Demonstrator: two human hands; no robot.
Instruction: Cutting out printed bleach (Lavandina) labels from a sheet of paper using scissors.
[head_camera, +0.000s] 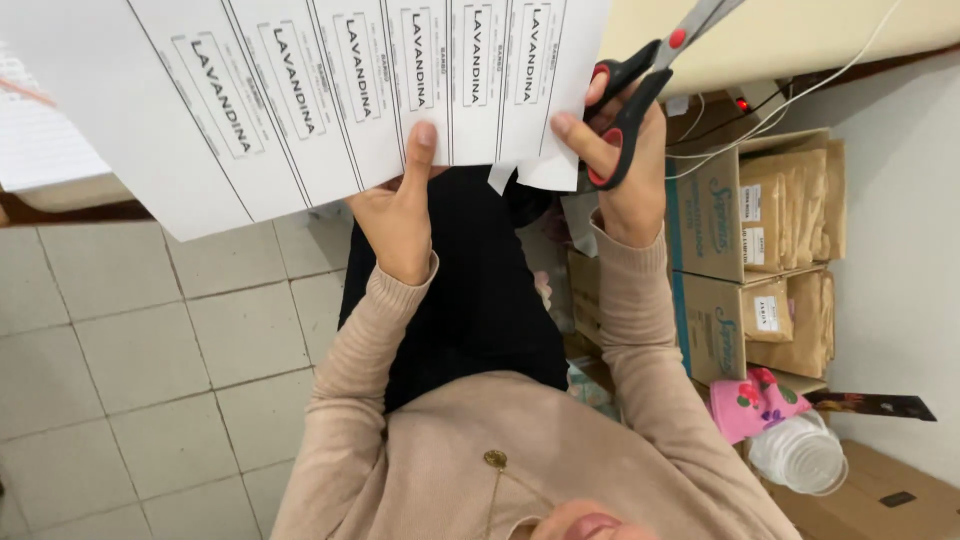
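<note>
Pale tiled floor, stacked cardboard boxes by white wall

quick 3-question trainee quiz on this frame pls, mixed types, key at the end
1. True or false: the left hand pinches the lower edge of the printed label sheet.
2. Which hand holds the scissors? A) left B) right C) neither
3. Fill in: the open cardboard boxes to the person's right hold brown paper ____.

Key
1. True. The thumb lies on the sheet's front, near its lower edge.
2. B. The right hand has its fingers through the black and red handles.
3. Pouches, stacked upright in both boxes.
</note>
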